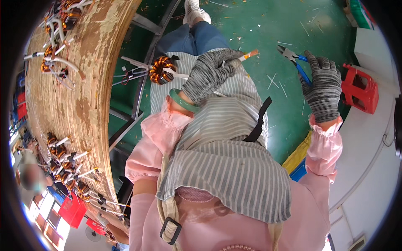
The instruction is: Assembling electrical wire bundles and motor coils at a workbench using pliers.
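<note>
My left hand (211, 74), in a grey knit glove, is closed over my lap around a white-sleeved wire lead. The lead's frayed copper end (250, 54) sticks out past my fingers. It belongs to a toroidal coil (162, 70) wound with copper wire on a black core, just left of my hand; more white and dark leads point left from it. Out to the right, my gloved right hand (322, 85) grips diagonal cutters (302, 67) with blue handles. Their jaws point up and left, apart from the coil and its wires.
A worn wooden bench (90, 83) runs along the left, with several similar coils (69, 167) on it. A red plastic stool (361, 88) stands right, by the white wall. Wire scraps (272, 81) lie on the green floor. Another person (33, 178) is at the far left.
</note>
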The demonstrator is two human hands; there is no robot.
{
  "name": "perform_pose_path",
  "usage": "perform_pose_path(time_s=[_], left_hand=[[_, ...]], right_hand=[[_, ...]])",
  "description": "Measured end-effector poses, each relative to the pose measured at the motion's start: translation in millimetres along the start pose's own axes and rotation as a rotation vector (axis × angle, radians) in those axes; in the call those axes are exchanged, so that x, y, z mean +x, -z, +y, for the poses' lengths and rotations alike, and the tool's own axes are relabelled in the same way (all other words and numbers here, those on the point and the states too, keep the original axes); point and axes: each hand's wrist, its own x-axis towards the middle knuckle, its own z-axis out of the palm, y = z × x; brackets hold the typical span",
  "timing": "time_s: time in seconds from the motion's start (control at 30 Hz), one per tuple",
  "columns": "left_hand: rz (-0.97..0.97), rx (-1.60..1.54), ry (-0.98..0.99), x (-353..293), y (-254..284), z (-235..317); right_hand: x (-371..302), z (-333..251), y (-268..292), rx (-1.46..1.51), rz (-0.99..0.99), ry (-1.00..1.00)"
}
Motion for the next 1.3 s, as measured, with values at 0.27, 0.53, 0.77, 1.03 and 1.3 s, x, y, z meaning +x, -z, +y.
perform_pose_path(time_s=[0.27, 0.53, 0.77, 1.03, 1.3], left_hand=[[0.142, 0.501, -0.252, 13, -17, -25], [0.274, 0.639, -0.342, 10, -21, -30], [0.258, 0.771, -0.411, 10, -20, -31], [0.203, 0.869, -0.345, 10, -21, -30], [0.203, 0.926, -0.433, 8, -19, -34]], right_hand=[[-17, -38, -22, 0.31, 0.115, -0.057], [-12, -41, -34, 0.21, 0.16, -0.1], [-9, -38, -36, 0.201, 0.178, -0.034], [-6, -33, -34, 0.166, 0.174, -0.037], [-1, -33, -34, 0.208, 0.116, 0.03]])
